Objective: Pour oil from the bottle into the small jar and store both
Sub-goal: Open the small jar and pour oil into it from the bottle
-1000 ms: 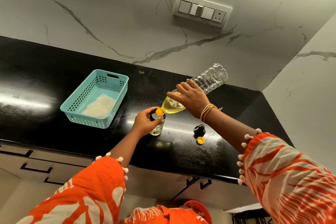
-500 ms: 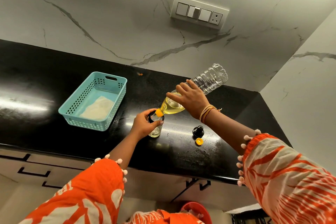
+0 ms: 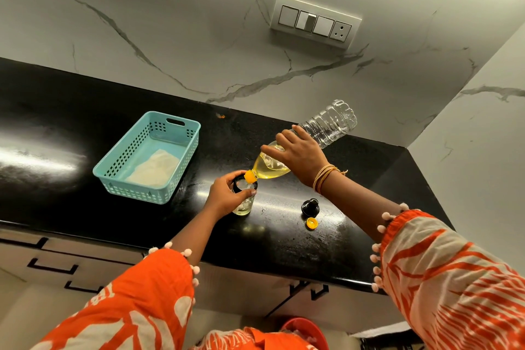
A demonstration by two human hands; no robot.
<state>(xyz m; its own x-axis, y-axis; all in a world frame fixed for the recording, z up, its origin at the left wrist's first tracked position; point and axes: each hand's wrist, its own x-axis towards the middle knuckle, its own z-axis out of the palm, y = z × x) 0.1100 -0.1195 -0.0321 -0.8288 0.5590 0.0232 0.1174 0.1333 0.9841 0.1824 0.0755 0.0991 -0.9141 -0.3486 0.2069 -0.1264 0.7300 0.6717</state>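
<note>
While right hand (image 3: 301, 158) fingers wrap tilted bottle (image 3: 318, 133) (neck down), left hand (image 3: 224, 196) fingers grip jar (image 3: 244, 202).

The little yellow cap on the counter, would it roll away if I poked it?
Probably it would slide more than roll. The yellow cap lies flat on its round face on the shiny black counter, beside the black lid. It looks small and light, so a poke could send it skidding. If flipped onto its edge, it might roll.

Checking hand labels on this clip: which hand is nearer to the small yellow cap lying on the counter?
Right. The right hand grips the tilted bottle up behind the yellow cap; the left hand holds the small jar, farther off to the cap's left.
</note>
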